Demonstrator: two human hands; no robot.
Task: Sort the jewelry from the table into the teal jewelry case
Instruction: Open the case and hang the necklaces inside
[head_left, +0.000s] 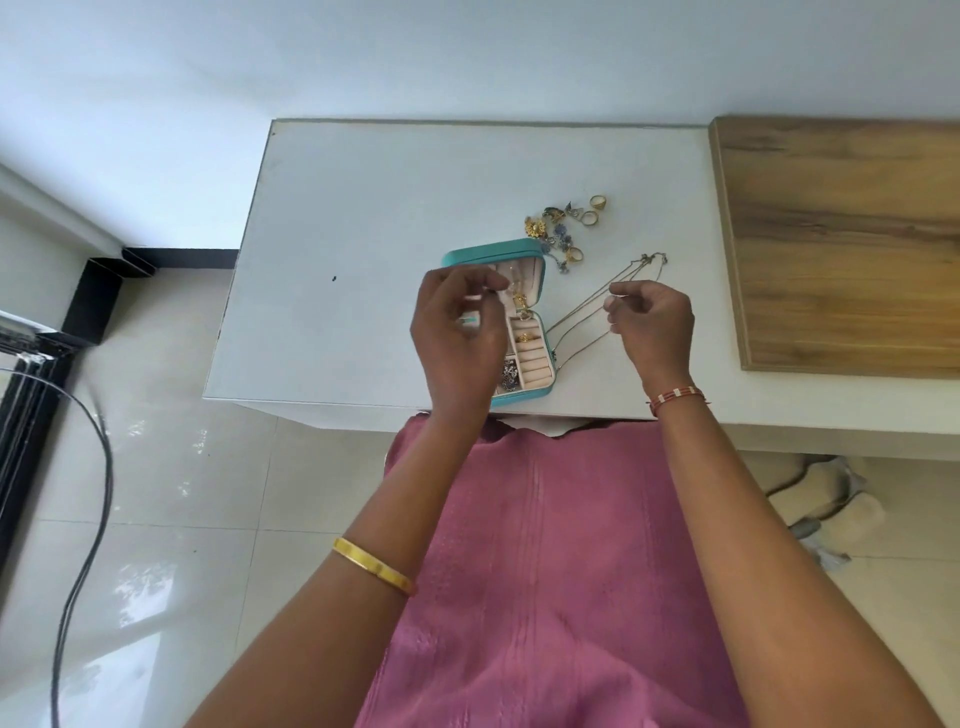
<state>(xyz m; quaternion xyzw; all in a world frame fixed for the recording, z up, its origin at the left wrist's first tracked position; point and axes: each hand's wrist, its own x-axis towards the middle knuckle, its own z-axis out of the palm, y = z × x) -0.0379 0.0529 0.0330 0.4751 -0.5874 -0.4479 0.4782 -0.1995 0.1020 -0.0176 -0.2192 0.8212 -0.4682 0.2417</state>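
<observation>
The teal jewelry case (540, 396) lies open near the front edge of the white table (363, 260), its pink lining holding gold rings and a dark beaded piece. My left hand (457, 332) hovers over the case, fingers curled; a pinch on something small shows, but I cannot make out what. My right hand (654, 322) pinches a thin gold chain necklace (592, 306), which trails up to its clasp and down toward the case. A heap of rings and earrings (563, 228) lies behind the case.
A wooden board (841, 244) covers the table's right side. Black cables (98, 493) hang at the left over the tiled floor. Slippers (826, 499) sit under the table at the right. My pink garment fills the lower middle.
</observation>
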